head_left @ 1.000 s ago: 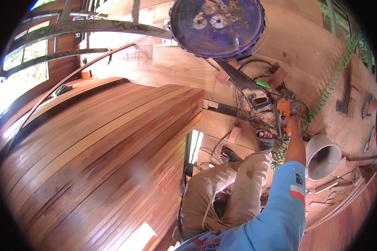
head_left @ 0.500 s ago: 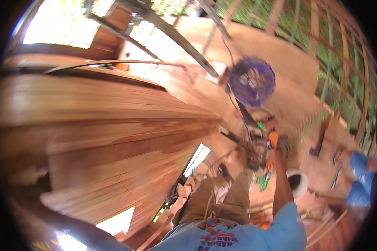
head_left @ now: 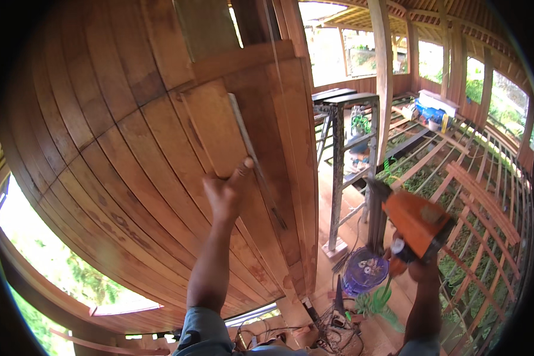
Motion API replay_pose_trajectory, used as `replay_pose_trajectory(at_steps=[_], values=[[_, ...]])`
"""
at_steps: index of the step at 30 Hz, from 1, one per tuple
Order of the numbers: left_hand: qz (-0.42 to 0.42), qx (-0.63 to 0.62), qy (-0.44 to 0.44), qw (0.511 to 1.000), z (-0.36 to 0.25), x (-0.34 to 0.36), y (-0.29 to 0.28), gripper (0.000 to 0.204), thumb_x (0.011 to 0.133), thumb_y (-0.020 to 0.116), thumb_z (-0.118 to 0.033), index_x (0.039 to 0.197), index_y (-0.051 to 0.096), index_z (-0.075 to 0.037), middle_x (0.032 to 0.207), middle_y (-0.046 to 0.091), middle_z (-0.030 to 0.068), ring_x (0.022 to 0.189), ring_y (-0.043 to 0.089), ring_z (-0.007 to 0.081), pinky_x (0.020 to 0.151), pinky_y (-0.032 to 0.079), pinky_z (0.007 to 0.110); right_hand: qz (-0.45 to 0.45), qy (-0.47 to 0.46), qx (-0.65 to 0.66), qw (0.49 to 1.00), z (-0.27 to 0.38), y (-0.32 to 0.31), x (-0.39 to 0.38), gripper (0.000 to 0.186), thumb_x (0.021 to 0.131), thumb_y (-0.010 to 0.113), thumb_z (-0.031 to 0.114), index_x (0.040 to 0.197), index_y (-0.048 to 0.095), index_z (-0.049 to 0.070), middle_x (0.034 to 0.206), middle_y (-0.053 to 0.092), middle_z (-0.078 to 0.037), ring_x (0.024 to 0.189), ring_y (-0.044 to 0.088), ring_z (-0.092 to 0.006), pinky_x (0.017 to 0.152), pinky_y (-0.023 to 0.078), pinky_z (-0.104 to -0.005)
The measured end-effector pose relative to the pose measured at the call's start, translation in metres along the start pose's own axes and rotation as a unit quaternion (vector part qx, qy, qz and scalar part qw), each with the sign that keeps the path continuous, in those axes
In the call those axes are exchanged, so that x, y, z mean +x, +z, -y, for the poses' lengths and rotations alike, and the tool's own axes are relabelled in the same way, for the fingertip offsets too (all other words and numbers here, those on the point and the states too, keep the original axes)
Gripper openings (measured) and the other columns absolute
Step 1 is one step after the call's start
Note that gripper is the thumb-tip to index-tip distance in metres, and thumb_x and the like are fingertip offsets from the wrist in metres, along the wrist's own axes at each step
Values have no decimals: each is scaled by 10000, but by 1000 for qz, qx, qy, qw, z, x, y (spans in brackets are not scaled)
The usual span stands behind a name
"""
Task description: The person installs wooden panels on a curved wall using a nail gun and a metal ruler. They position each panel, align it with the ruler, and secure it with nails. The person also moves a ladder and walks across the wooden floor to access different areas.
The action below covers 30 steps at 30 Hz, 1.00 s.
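Observation:
My left hand point(head_left: 224, 193) is up on a curved wall of wooden planks. It spans a light-brown wooden plank point(head_left: 210, 130), with the thumb at the plank's right edge and the other fingers, partly hidden, at its left side. A thin grey metal strip point(head_left: 241, 121) runs along that right edge, beside a darker recessed band. My right hand point(head_left: 418, 267) grips an orange and black nail gun point(head_left: 418, 216) on the right, held in the air away from the wall. Its nose points up and left. A green coiled hose point(head_left: 377, 304) hangs below, partly blurred.
A worn stepladder point(head_left: 338, 172) stands right of the wall, near a wooden post point(head_left: 381, 71). Below it is a purple bucket point(head_left: 362, 279) with scraps inside. Cables and tools point(head_left: 338, 323) lie on the floor near my feet. Open floor joists point(head_left: 457, 178) spread to the right.
The view has swung up from the floor to the plank wall. My left hand is now on the plank. The orange nail gun, low near the floor before, is raised in my right hand.

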<state>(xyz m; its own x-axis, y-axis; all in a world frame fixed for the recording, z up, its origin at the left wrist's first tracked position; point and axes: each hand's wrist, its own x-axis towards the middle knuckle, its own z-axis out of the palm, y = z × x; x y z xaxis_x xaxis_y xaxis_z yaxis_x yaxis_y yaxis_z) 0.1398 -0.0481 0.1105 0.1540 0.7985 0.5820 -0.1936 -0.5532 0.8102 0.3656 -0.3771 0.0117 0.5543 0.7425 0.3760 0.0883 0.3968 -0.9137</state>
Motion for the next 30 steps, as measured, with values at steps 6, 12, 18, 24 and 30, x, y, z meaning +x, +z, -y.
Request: replay_pose_trajectory(at_steps=[6, 12, 18, 24, 30], values=[[35, -38, -24, 998, -3, 0, -6, 439, 825, 866, -328, 1001, 714, 45, 851, 709, 48, 754, 630, 119, 663, 511, 277, 89, -216, -171, 957, 152, 107, 91, 298, 990, 587, 179, 1230, 573, 2, 752, 599, -67, 624, 592, -141, 586, 517, -307], [18, -52, 12, 998, -2, 0, -5, 349, 855, 840, -257, 971, 732, 53, 852, 733, 85, 745, 662, 125, 635, 525, 285, 107, -250, -324, 906, 223, 184, 135, 134, 800, 559, 59, 879, 630, -22, 559, 570, -63, 467, 564, -135, 470, 447, -322], [31, -87, 11, 996, 2, 3, -4, 347, 854, 836, -244, 978, 729, 62, 823, 736, 87, 715, 660, 126, 622, 525, 292, 130, -186, -348, 910, 234, 212, 160, 140, 803, 557, 91, 843, 643, -12, 553, 566, -51, 455, 549, -135, 483, 458, -322], [35, -76, 3, 996, 4, 3, -5, 376, 858, 827, -266, 983, 729, 74, 807, 736, 100, 719, 671, 136, 629, 531, 299, 151, -183, -379, 895, 231, 215, 172, 176, 806, 547, 81, 893, 670, -9, 549, 556, -37, 456, 549, -119, 487, 472, -302], [49, -70, -24, 996, -1, 2, -8, 394, 842, 853, -277, 1019, 730, 53, 901, 738, 82, 787, 663, 126, 688, 527, 275, 148, -187, -360, 902, 229, 216, 168, 291, 812, 539, 65, 1038, 715, 8, 555, 550, -26, 460, 542, -105, 490, 482, -295]])
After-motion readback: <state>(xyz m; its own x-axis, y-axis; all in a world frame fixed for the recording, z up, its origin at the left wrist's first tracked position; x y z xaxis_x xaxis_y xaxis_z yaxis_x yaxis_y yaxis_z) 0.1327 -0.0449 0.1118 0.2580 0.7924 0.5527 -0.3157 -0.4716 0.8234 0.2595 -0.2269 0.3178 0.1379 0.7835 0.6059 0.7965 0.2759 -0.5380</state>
